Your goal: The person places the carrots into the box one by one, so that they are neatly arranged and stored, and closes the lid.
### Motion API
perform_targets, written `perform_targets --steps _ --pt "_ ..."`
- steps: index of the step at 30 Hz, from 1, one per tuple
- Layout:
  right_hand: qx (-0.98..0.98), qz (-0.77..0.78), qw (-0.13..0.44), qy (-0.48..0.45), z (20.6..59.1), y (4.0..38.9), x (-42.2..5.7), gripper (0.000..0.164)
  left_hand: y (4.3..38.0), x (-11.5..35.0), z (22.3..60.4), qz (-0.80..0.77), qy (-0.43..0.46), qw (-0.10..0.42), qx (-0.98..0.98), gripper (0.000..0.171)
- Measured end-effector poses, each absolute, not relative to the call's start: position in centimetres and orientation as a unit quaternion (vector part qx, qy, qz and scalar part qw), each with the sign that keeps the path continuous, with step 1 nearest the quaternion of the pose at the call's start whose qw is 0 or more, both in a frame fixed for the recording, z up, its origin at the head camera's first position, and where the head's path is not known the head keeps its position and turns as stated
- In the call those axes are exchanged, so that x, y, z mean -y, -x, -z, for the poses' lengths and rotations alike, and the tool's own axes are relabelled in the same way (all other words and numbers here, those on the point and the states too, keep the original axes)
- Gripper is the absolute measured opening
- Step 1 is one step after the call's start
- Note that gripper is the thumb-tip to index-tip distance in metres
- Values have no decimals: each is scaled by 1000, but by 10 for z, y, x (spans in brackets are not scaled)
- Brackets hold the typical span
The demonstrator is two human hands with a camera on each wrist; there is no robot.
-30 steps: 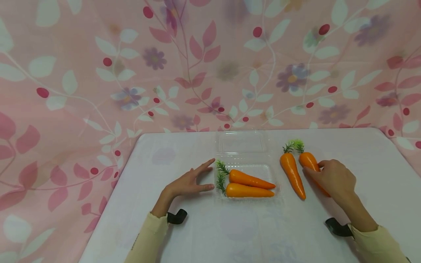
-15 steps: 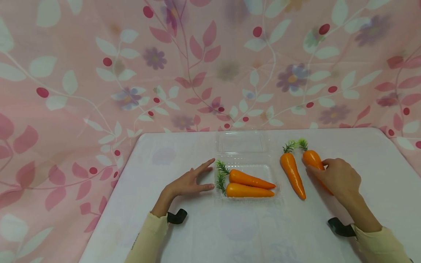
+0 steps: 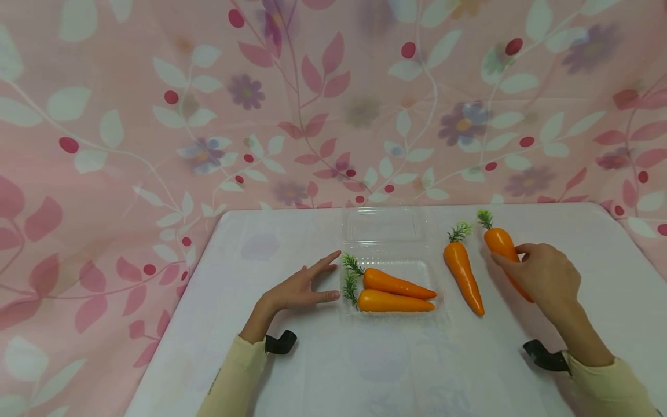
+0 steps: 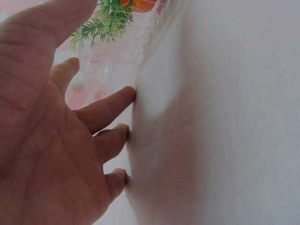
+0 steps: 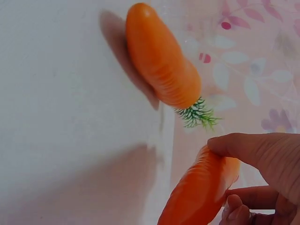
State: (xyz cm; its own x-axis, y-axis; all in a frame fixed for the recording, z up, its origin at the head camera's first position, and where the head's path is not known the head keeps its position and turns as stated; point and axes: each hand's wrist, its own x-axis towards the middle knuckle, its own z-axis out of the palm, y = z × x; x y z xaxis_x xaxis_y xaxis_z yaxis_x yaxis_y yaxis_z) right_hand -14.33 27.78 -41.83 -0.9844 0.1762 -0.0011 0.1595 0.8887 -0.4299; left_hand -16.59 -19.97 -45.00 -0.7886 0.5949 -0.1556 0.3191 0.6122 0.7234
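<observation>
My right hand [image 3: 549,278] pinches an orange toy carrot [image 3: 501,243] with a green leafy top, thumb on one side and fingers on the other. In the right wrist view this carrot [image 5: 199,187] casts a separate shadow on the table, so it seems lifted. A second carrot [image 3: 461,278] lies just left of it on the table. My left hand [image 3: 297,289] rests at the left side of a clear plastic box, fingers spread; its fingertips [image 4: 129,93] touch the tabletop. Inside the box [image 3: 424,269] lie two carrots [image 3: 396,301] side by side, leaves toward my left hand.
The box's clear hinged lid [image 3: 383,226] lies folded back toward the rear of the table. A white cloth [image 3: 323,370] covers the tabletop. Behind it hangs a pink floral curtain [image 3: 333,116], close to the table's back edge.
My right hand has moved a little right and away from me with its carrot, widening the gap to the neighbouring carrot. The left hand and the box have stayed still.
</observation>
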Motion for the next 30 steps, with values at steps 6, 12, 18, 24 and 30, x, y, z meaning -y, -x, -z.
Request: perform_targets --steps 6,12,18,24,30 --pt "971 -228 29 64 409 143 -273 79 166 200 450 -356 -260 194 -876 88" --pt "968 -245 30 46 404 142 -267 78 166 200 451 -357 -261 195 -876 89" --pt "966 -253 34 42 399 140 -260 78 166 200 451 -356 -261 197 -875 89" --pt "962 -269 29 38 397 140 -255 78 165 200 449 -354 -257 200 -877 90" --pt "957 -286 32 29 395 141 -248 71 165 200 449 -353 -258 198 -877 90"
